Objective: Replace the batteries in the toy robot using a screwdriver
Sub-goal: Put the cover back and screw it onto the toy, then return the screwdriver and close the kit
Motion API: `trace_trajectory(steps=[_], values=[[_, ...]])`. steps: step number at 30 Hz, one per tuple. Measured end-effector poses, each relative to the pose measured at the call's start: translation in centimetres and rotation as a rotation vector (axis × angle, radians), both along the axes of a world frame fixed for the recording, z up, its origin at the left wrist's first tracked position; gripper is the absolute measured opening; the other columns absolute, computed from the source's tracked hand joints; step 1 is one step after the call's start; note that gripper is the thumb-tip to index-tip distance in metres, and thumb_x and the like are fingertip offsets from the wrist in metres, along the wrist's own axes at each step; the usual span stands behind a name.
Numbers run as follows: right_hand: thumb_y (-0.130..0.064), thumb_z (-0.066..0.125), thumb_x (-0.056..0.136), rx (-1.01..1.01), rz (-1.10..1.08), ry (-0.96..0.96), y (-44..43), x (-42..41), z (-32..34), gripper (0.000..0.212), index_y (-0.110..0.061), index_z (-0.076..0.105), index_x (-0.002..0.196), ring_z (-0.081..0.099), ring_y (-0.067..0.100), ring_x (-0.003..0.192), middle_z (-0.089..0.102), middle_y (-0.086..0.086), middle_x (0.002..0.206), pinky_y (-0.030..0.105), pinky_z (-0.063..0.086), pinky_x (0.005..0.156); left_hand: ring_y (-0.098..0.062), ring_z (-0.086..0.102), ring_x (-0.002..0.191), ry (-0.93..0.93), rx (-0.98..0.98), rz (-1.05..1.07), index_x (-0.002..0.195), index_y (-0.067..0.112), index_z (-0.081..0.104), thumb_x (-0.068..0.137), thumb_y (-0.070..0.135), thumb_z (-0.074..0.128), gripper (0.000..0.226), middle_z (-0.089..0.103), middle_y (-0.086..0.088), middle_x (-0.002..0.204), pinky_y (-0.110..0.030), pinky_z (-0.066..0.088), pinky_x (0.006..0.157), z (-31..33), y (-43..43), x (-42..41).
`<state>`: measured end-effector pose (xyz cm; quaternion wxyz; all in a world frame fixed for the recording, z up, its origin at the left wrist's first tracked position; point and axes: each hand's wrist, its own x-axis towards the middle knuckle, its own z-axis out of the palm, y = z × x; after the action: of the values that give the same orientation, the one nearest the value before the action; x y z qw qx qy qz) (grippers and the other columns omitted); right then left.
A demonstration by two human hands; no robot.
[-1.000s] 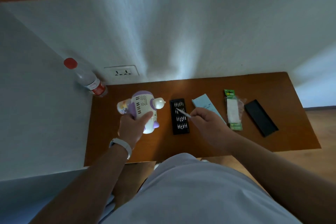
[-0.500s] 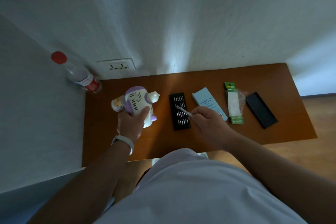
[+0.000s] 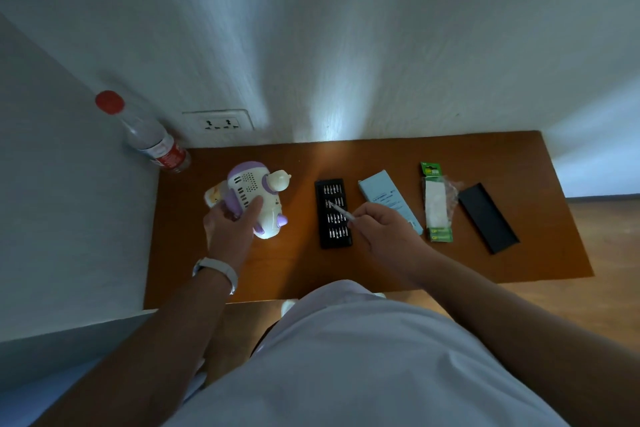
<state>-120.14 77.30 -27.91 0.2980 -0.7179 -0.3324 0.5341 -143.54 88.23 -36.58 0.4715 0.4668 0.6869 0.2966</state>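
A white and purple toy robot (image 3: 258, 196) lies on its front on the brown table (image 3: 381, 156), its vented back facing up. My left hand (image 3: 230, 225) grips it from the near side, thumb across its back. My right hand (image 3: 379, 230) pinches a thin silver screwdriver (image 3: 341, 211), whose tip points down over the black bit tray (image 3: 333, 213). A green pack of batteries (image 3: 435, 203) lies further right on the table.
A light blue box (image 3: 384, 191) sits between the bit tray and the batteries. A black lid (image 3: 487, 217) lies at the right. A clear bottle with a red cap (image 3: 152, 139) stands in the back left corner by a wall socket (image 3: 219, 121).
The view has shifted slightly. Both hands stay almost in place; the screwdriver tip still hovers over the bit tray and the toy remains in my left hand.
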Motion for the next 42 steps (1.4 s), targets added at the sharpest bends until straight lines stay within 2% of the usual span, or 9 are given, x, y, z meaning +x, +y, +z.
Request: trace_trajectory(steps=[3, 8, 11, 14, 21, 25, 30, 36, 42], values=[[-0.027, 0.050, 0.098, 0.010, 0.030, 0.014, -0.2, 0.1, 0.3, 0.021, -0.026, 0.065, 0.085, 0.046, 0.007, 0.056, 0.054, -0.009, 0.062, 0.021, 0.036, 0.050, -0.024, 0.067, 0.107, 0.044, -0.011, 0.038, 0.128, 0.018, 0.059, 0.077, 0.052, 0.079, 0.064, 0.062, -0.007, 0.128, -0.020, 0.056, 0.063, 0.6, -0.4, -0.5], [-0.029, 0.049, 0.098, 0.063, 0.098, 0.055, -0.2, 0.4, 0.7, 0.021, -0.027, 0.064, 0.083, 0.047, 0.002, 0.050, 0.055, -0.012, 0.056, 0.020, 0.039, 0.051, -0.026, 0.063, 0.113, -0.034, 0.035, 0.123, 0.128, 0.020, 0.056, 0.073, 0.054, 0.074, 0.067, 0.060, -0.008, 0.129, -0.042, 0.061, 0.084, 3.3, -2.5, 0.2], [-0.028, 0.049, 0.098, 0.088, 0.124, 0.133, -0.2, 0.6, 1.0, 0.022, -0.026, 0.065, 0.083, 0.046, 0.001, 0.047, 0.055, -0.010, 0.056, 0.017, 0.039, 0.047, -0.020, 0.064, 0.108, -0.082, 0.058, 0.115, 0.122, 0.020, 0.057, 0.086, 0.035, 0.071, 0.041, 0.064, -0.002, 0.118, -0.030, 0.055, 0.073, 5.1, -4.6, 2.0], [-0.030, 0.049, 0.097, 0.140, 0.165, 0.232, -0.1, 0.6, 1.5, 0.021, -0.026, 0.064, 0.082, 0.045, 0.005, 0.046, 0.056, -0.007, 0.057, 0.016, 0.039, 0.044, -0.012, 0.064, 0.101, -0.142, 0.014, 0.038, 0.108, 0.032, 0.065, 0.094, 0.033, 0.063, 0.014, 0.066, 0.009, 0.107, -0.020, 0.047, 0.069, 6.7, -7.0, 4.4], [-0.036, 0.052, 0.094, 0.211, 0.196, 0.388, -0.1, 0.9, 1.5, 0.019, -0.029, 0.066, 0.084, 0.053, 0.015, 0.055, 0.063, 0.005, 0.072, 0.021, 0.045, 0.048, -0.005, 0.071, 0.085, -0.286, -0.041, -0.227, 0.088, 0.043, 0.076, 0.103, 0.031, 0.052, 0.031, 0.076, 0.010, 0.087, -0.010, 0.052, 0.066, 9.9, -9.3, 8.9], [-0.042, 0.055, 0.094, 0.246, 0.205, 0.360, -0.3, 1.5, 1.3, 0.021, -0.024, 0.065, 0.090, 0.059, 0.014, 0.057, 0.069, 0.007, 0.076, 0.020, 0.047, 0.050, -0.010, 0.073, 0.084, -0.329, -0.021, -0.255, 0.096, 0.039, 0.077, 0.103, 0.029, 0.053, 0.027, 0.076, 0.002, 0.087, -0.013, 0.054, 0.069, 10.3, -9.3, 9.7], [-0.053, 0.054, 0.087, 0.232, 0.270, 0.237, -0.5, 2.2, 1.1, 0.025, -0.031, 0.066, 0.088, 0.071, 0.017, 0.069, 0.075, 0.003, 0.087, 0.020, 0.052, 0.058, -0.019, 0.071, 0.092, -0.338, -0.032, -0.259, 0.095, 0.034, 0.078, 0.101, 0.027, 0.057, 0.023, 0.076, -0.002, 0.092, -0.035, 0.059, 0.087, 10.2, -8.7, 9.8], [-0.042, 0.054, 0.094, 0.262, 0.235, -0.036, 0.3, 3.1, 1.1, 0.019, -0.027, 0.064, 0.088, 0.060, 0.011, 0.068, 0.067, -0.002, 0.076, 0.034, 0.052, 0.068, -0.011, 0.073, 0.089, -0.309, -0.070, -0.289, 0.100, 0.019, 0.071, 0.104, 0.021, 0.051, 0.020, 0.077, 0.003, 0.091, -0.022, 0.056, 0.070, 10.7, -8.1, 9.8], [-0.024, 0.062, 0.094, 0.284, 0.189, 0.136, 1.6, 3.0, 2.0, 0.007, -0.022, 0.069, 0.095, 0.066, 0.005, 0.066, 0.072, -0.004, 0.075, 0.018, 0.051, 0.063, -0.021, 0.072, 0.092, -0.228, -0.079, -0.379, 0.105, 0.021, 0.069, 0.103, 0.028, 0.054, 0.017, 0.077, 0.000, 0.096, -0.028, 0.059, 0.075, 10.5, -7.6, 9.4]])
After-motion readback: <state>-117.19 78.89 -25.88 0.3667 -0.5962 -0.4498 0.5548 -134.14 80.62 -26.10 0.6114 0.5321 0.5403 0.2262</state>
